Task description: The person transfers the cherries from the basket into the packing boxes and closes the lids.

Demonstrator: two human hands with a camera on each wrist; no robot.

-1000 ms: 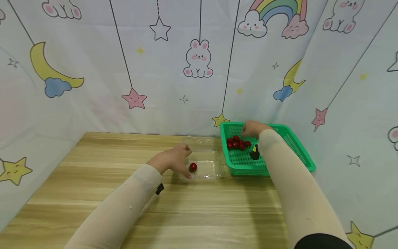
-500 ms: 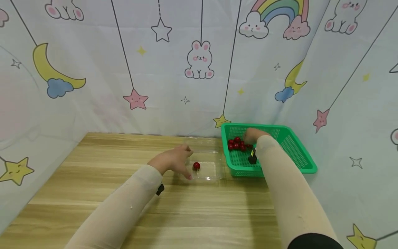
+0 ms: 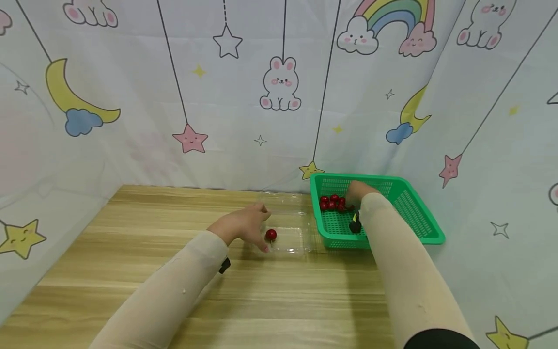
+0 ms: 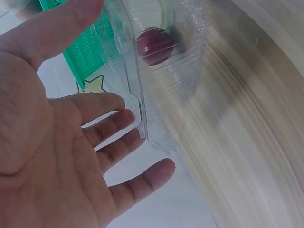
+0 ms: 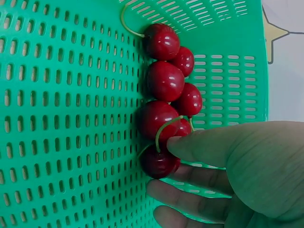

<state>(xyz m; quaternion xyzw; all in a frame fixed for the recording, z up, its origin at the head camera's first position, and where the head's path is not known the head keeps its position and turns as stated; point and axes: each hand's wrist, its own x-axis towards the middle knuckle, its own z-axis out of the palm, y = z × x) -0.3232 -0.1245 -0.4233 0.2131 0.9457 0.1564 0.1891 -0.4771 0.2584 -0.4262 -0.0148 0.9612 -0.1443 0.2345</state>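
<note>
My left hand (image 3: 244, 225) spans the left side of a clear plastic box (image 3: 291, 238), thumb and fingers spread. In the left wrist view its relaxed fingertips lie right at the clear rim. One red cherry (image 3: 271, 235) with a stem lies inside the box, close to this hand. Over at the right, my right hand (image 3: 359, 190) reaches down into a green basket (image 3: 344, 241). In the right wrist view, thumb and index finger pinch a dark red cherry (image 5: 156, 164) at the end of a cluster. Several other cherries (image 5: 165, 80) lie beside it; the remaining fingers are partly extended.
A wooden table (image 3: 270, 300) carries the box and the basket, which stand close side by side. The box's clear lid (image 3: 283, 201) lies folded back behind it. A printed cloth (image 3: 235, 106) hangs directly behind the table and along the right.
My right hand has reached lower among the cherries and shifted slightly right. The cherry in the box rolled right, then back left. My left hand has stayed in place.
</note>
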